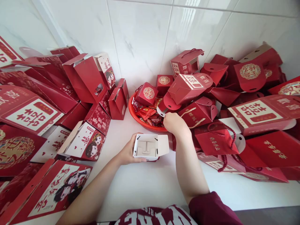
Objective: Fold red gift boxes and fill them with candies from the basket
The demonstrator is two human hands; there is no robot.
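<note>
My left hand [131, 151] grips an open gift box [146, 147] from its left side, above the white table. The box's pale inside faces up with no contents visible, and one flap stands out to the right. My right hand [174, 125] is curled at the right rim of a red plastic basket [144, 125]. Its fingertips are mostly hidden beside the pale end of a red flap [161, 111], so whatever they hold cannot be made out. Wrapped candies [147, 112] and small red boxes [147, 93] lie in the basket.
Red gift boxes [82, 81] stand crowded on the left, some with white printed panels. On the right, more red boxes [257, 112] with rope handles are piled up. A white tiled wall [140, 37] rises behind the white table [140, 187].
</note>
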